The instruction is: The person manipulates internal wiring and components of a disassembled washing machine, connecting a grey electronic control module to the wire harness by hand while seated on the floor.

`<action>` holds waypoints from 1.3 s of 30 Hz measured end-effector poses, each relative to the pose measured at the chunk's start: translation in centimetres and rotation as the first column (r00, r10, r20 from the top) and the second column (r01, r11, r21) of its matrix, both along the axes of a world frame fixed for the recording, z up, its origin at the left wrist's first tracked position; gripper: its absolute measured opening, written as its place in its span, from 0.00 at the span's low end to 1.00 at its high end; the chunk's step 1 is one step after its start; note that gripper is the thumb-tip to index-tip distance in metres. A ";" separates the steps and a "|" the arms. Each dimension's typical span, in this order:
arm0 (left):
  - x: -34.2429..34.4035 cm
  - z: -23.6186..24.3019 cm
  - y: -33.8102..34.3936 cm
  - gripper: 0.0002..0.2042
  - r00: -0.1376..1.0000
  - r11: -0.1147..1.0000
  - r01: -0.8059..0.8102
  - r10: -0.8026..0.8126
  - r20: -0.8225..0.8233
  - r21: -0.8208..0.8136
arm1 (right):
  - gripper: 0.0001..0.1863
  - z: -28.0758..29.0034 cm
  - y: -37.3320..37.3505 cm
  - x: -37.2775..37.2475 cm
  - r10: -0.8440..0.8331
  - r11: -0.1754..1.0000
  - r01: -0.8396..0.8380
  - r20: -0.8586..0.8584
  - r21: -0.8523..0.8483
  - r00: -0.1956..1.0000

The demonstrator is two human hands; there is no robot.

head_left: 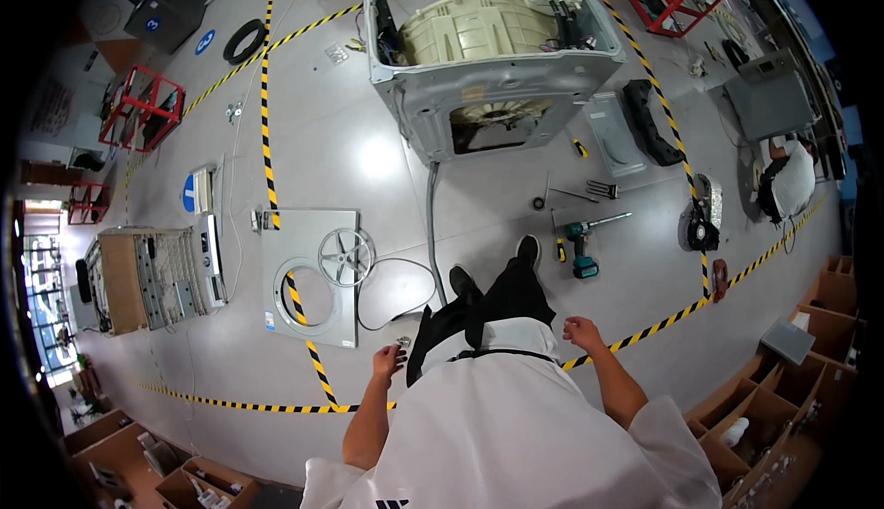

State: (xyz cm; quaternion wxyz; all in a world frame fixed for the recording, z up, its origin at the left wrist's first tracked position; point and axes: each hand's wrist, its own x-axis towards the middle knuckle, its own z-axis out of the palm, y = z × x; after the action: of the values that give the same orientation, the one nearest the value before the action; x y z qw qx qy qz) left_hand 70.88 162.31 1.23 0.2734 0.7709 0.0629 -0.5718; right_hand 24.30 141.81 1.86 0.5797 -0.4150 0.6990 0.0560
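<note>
I stand on the floor with both arms lowered at my sides. My left hand (389,362) is closed, with a small shiny metal piece (403,341) at its fingertips; the hand is too small in view to tell fully what it holds. My right hand (582,332) is loosely curled, and nothing shows in it. Left of my feet lies a grey panel (341,316) with a round opening, a spoked pulley wheel (345,257) on it and a thin drive belt (396,327) beside it. Ahead stands an opened washing machine (497,81) with its cream tub (479,26) exposed.
Right of my feet lie a teal cordless drill (580,249), screwdrivers (561,249) and other tools. A grey hose (432,224) runs from the machine to my feet. Farther right, a person (792,180) bends by another machine (772,99). Wooden bins (755,417) stand at the lower right.
</note>
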 end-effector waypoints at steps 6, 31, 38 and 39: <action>2.0 -1.2 -8.8 0.15 0.883 0.899 0.385 -0.294 0.365 -0.207 | 0.16 0.8 0.3 -4.6 -0.129 0.990 0.129 0.009 -0.056 0.992; -0.8 13.4 -58.1 0.24 -0.301 0.201 0.939 0.090 0.950 0.278 | 0.34 9.8 -53.0 6.7 0.151 -0.169 -0.505 -0.529 -0.846 0.835; 0.1 15.3 -63.5 0.16 -0.353 0.105 0.926 -0.104 0.930 0.363 | 0.32 12.0 -52.9 7.5 0.162 -0.078 -0.673 -0.675 -0.736 0.719; 0.3 15.0 -64.2 0.17 -0.378 0.063 0.919 -0.140 0.915 0.389 | 0.32 11.9 -53.1 7.7 0.132 -0.118 -0.700 -0.710 -0.704 0.691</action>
State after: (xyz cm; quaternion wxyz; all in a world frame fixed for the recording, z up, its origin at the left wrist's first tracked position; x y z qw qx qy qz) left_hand 71.16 98.12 16.25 0.0769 0.6183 -0.7821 0.0071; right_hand 32.03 88.72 13.79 -0.0801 -0.8693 0.4628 -0.1538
